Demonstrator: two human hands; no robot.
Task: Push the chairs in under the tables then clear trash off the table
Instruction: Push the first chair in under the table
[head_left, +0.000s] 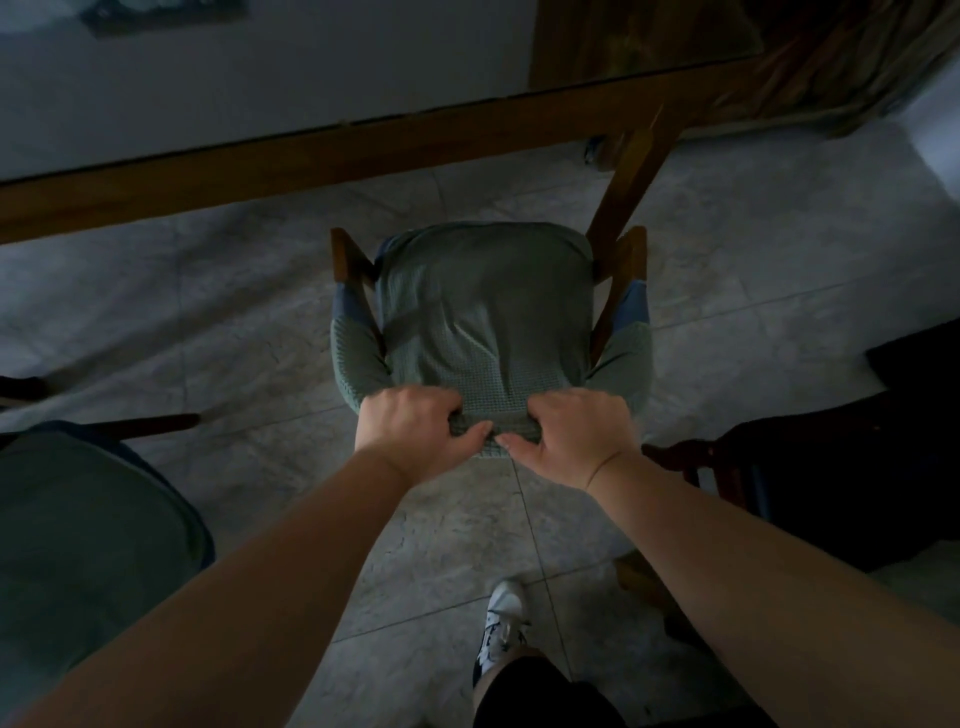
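1. Two hands held the chair (485, 312) by the top of its backrest: your left hand (415, 431) and right hand (571, 441) sat side by side, thumbs nearly meeting, fingers curled over the green waffle-knit cover.
2. You stood behind the chair, looking down on it; its seat faced the counter (322, 156) but lay just short of the wooden edge, not under it.
3. You could see wooden armrests on both sides of the seat, each with a blue and green padded sleeve.
4. A slanted wooden leg (634, 182) of the counter dropped just beside the chair's right armrest.
5. You had a second chair (88, 530) with a similar green cover at your left, well apart from the first.
6. You had dark furniture (857, 467) at your right, too dim to identify.
7. Your white shoe (501, 629) stood on the grey tiled floor (208, 291) behind the chair.
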